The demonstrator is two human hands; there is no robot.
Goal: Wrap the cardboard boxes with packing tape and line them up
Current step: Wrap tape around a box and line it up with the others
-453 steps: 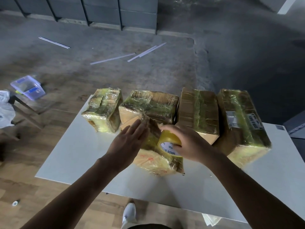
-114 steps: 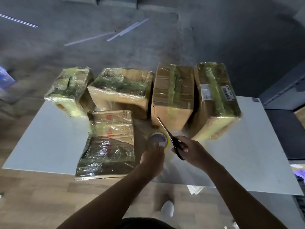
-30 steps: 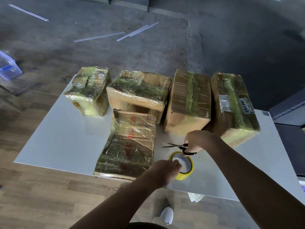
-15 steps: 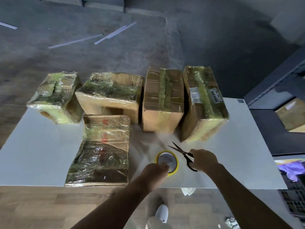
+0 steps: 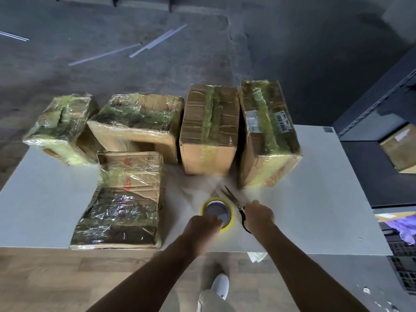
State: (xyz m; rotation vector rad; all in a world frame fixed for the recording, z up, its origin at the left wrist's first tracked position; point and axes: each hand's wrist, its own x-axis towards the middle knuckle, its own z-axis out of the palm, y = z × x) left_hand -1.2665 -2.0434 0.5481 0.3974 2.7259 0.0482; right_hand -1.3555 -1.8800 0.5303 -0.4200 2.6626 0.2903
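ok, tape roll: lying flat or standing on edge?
Flat. The tape roll lies on the table with its hole facing up; the left hand holds its near rim.

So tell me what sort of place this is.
Probably a warehouse or packing room: a bare concrete floor, taped cardboard boxes lined up on a plain white table, and dark metal shelving at the right.

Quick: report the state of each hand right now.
Left hand: closed on the tape roll.
Right hand: closed on the scissors.
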